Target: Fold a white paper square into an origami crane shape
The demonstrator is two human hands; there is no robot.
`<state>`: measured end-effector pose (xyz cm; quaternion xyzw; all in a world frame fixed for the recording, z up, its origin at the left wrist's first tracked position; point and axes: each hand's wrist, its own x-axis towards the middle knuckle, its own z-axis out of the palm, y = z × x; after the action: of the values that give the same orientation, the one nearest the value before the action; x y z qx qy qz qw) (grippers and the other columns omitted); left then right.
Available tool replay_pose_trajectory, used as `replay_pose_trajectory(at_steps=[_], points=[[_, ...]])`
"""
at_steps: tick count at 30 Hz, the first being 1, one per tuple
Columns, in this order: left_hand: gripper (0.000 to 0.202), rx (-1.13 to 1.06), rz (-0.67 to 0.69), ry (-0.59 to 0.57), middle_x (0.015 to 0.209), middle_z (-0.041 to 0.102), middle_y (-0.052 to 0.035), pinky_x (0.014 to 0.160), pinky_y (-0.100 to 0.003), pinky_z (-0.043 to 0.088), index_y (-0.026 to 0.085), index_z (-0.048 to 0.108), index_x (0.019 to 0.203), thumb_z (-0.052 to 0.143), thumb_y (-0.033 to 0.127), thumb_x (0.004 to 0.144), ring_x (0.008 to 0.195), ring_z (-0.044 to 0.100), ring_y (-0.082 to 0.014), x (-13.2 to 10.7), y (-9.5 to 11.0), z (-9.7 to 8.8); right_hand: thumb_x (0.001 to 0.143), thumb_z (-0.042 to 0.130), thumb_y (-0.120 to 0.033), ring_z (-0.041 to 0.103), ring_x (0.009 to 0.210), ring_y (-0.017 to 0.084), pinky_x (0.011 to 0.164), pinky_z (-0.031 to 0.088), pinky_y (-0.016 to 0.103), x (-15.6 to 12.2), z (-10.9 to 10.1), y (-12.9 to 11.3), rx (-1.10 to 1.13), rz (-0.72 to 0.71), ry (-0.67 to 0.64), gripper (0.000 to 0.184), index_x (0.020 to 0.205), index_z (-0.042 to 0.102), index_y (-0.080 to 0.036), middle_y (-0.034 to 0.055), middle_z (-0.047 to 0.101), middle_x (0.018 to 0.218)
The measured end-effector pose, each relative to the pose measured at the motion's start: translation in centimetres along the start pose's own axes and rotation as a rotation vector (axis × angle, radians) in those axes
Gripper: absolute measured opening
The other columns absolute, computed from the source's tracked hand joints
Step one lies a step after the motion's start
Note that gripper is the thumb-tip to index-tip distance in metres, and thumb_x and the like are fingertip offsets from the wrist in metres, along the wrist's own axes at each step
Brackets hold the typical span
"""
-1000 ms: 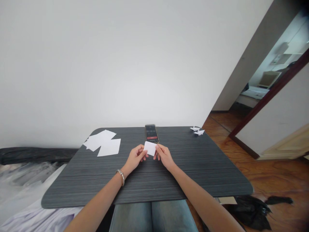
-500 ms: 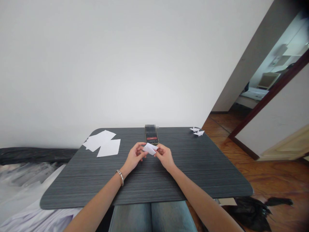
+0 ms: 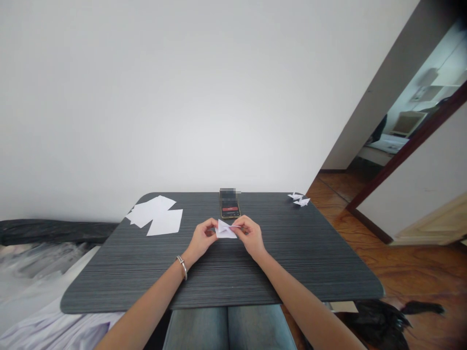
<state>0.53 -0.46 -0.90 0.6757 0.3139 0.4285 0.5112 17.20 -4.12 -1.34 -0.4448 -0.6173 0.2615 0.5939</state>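
A small piece of folded white paper (image 3: 226,233) is held between both hands above the dark table (image 3: 292,262). My left hand (image 3: 202,238), with a silver bracelet at the wrist, pinches its left edge. On the other side, my right hand (image 3: 251,236) grips the paper's right part with thumb and fingertips. One flap of the paper stands raised, showing an opened fold. Just beyond the hands a phone (image 3: 230,209) rests on the table with its screen lit.
White paper sheets (image 3: 160,216) lie overlapping on the table's left side. Two folded paper birds (image 3: 301,201) stand near the far right corner. A white wall (image 3: 219,97) rises behind the table; a black bag (image 3: 383,321) lies on the floor at right.
The folded paper has turned in the hands, and a flap now stands up and apart. Both hands have shifted their grip slightly; the other things stay in place.
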Motion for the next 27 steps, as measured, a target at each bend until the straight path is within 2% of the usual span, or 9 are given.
replay_pose_trajectory(at_steps=[3,10,15,18,22,24,27], points=[[0.008,0.061,0.039,0.003,0.072,0.054,-0.0008,0.058,-0.020,0.040,0.013,0.053,0.067,0.061,0.015,0.066,0.068,0.052,-0.0125,-0.1,0.2,-0.1,0.072,0.060,-0.023,0.054,0.068,0.015,0.046,0.037,0.021,0.0,0.0,0.3,0.033,0.016,0.002,0.007,0.068,0.058,-0.018,0.0030,0.057,0.075],[0.004,0.083,0.142,-0.011,0.085,0.058,-0.0060,0.064,-0.024,0.042,0.014,0.060,0.066,0.061,0.018,0.069,0.078,0.055,-0.0167,-0.1,0.4,-0.1,0.073,0.056,-0.020,0.057,0.075,0.018,0.050,0.043,0.023,-0.1,0.1,0.7,0.103,0.071,-0.017,0.003,0.072,0.059,-0.019,0.0052,0.060,0.082],[0.007,0.069,0.140,-0.021,0.086,0.058,-0.0066,0.066,-0.025,0.043,0.014,0.062,0.068,0.062,0.021,0.069,0.079,0.055,-0.0171,-0.1,0.5,-0.2,0.072,0.055,-0.019,0.058,0.075,0.018,0.052,0.044,0.024,-0.1,0.1,0.8,0.113,0.073,-0.035,0.005,0.072,0.060,-0.019,0.0052,0.061,0.083],[0.016,0.066,0.104,0.010,0.083,0.059,-0.0056,0.066,-0.025,0.043,0.015,0.060,0.082,0.063,0.023,0.069,0.077,0.055,-0.0167,-0.2,0.5,-0.1,0.073,0.054,-0.018,0.058,0.069,0.016,0.049,0.043,0.022,-0.1,0.2,0.9,0.075,0.079,-0.058,0.005,0.073,0.059,-0.018,0.0036,0.060,0.078],[0.049,0.033,0.064,0.037,0.072,0.057,0.0001,0.060,-0.023,0.041,0.018,0.045,0.114,0.065,0.024,0.069,0.067,0.054,-0.0133,-0.2,0.5,0.1,0.074,0.055,-0.020,0.055,0.059,0.014,0.044,0.039,0.021,-0.1,0.5,1.2,0.012,0.090,-0.120,0.005,0.073,0.059,-0.018,0.0015,0.058,0.068],[0.045,0.062,0.055,0.023,0.070,0.056,0.0008,0.059,-0.022,0.040,0.017,0.049,0.111,0.065,0.024,0.069,0.065,0.053,-0.0126,-0.2,0.4,0.0,0.073,0.055,-0.020,0.056,0.058,0.015,0.044,0.038,0.021,-0.1,0.5,1.3,-0.002,0.078,-0.142,0.004,0.072,0.058,-0.018,0.0012,0.058,0.065],[0.024,0.147,0.059,0.054,0.068,0.053,0.0005,0.056,-0.021,0.038,0.015,0.060,0.087,0.066,0.028,0.067,0.062,0.049,-0.0114,-0.1,0.5,0.0,0.073,0.056,-0.021,0.057,0.057,0.015,0.044,0.038,0.021,-0.1,0.6,1.2,-0.001,0.069,-0.147,0.005,0.069,0.057,-0.018,0.0009,0.058,0.063]])
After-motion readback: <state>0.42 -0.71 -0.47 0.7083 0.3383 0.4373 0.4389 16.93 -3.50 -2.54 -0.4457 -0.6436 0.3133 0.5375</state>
